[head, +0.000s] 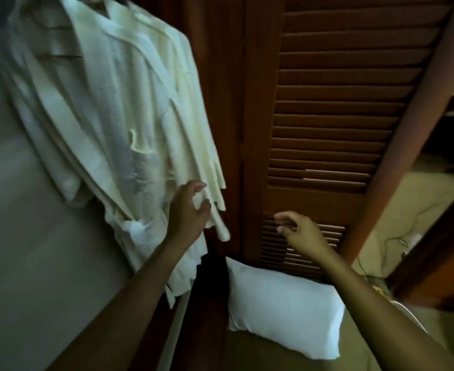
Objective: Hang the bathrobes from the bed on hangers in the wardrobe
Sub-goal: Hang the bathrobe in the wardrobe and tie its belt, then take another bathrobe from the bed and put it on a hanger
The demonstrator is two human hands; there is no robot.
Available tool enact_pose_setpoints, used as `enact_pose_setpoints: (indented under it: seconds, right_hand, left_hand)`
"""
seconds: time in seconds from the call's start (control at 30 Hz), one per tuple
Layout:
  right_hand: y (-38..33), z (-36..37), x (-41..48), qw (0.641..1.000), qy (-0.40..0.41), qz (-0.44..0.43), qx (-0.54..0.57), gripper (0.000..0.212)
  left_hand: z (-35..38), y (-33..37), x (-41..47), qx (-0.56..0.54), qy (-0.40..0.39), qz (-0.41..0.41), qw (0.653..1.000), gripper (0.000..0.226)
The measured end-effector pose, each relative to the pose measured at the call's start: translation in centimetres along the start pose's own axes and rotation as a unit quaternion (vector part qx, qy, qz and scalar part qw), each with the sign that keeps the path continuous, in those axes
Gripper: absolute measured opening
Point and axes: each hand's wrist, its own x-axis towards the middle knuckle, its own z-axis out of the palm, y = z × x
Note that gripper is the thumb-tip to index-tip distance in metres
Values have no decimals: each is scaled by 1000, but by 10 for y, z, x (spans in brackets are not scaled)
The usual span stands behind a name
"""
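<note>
My two bare forearms reach up from the bottom of the view, and between them a white pillow [282, 303] lies on the olive-green bed cover [274, 354], its far edge against the foot of the louvred wardrobe door [327, 116]. My right hand [300, 231] hangs in the air in front of the door's lower slats. Its fingers [283, 217] are loosely curled, with a narrow gap to the thumb, and they hold nothing and touch nothing. My left hand [189, 207] is well apart from it, up at the lower edge of the hanging bathrobes. The thumb is on top and the fingers are bent into a half-open C, with pale cloth showing in the gap. The blur keeps me from telling whether I pinch that cloth or only brush it. Just beside this hand a narrow cream strip of cloth [221, 228] dangles, smeared by motion. The bathrobes hang side by side and touching. The white bathrobe [86, 116] is at the front with its wide collar open, and a brown bar [59, 57] crosses the neck. The cream bathrobe [172, 76] sits behind it, closer to the door. The tops of both run out of view.
</note>
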Motion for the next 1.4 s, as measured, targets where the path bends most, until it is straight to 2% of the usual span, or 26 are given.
enact_pose_setpoints:
  seconds: [0.13, 0.27, 0.37, 0.5, 0.63, 0.8, 0.93, 1.0, 1.2, 1.4]
  right_hand:
    - [41, -58, -63, 997, 71, 16, -38, 27]
    - [91, -124, -131, 988, 122, 46, -85, 30]
    - [133, -177, -191, 978, 158, 105, -84, 33]
    - [178, -246, -289, 948, 238, 194, -89, 34]
    - [207, -298, -402, 902, 321, 265, -116, 34]
    - [230, -324, -540, 818, 447, 347, -103, 31]
    - [226, -323, -647, 730, 535, 419, -74, 32]
    - [214, -316, -697, 681, 574, 448, -80, 33]
    - [168, -280, -830, 514, 660, 535, -118, 36]
    - [137, -246, -935, 372, 687, 614, -116, 38]
  left_hand:
    - [71, 43, -42, -23, -116, 6, 993, 25]
    - [147, 97, -81, -1, -207, 66, 976, 26]
    - [209, 146, -111, -7, -266, 110, 958, 25]
    - [291, 229, -158, -35, -351, 171, 920, 22]
    - [359, 322, -219, -81, -438, 236, 863, 25]
    - [427, 432, -310, -115, -520, 357, 768, 19]
    - [453, 513, -404, -146, -565, 449, 676, 22]
    - [456, 548, -455, -169, -589, 482, 626, 23]
    - [439, 637, -614, -254, -636, 581, 440, 20]
    - [401, 696, -772, -300, -667, 611, 304, 19]
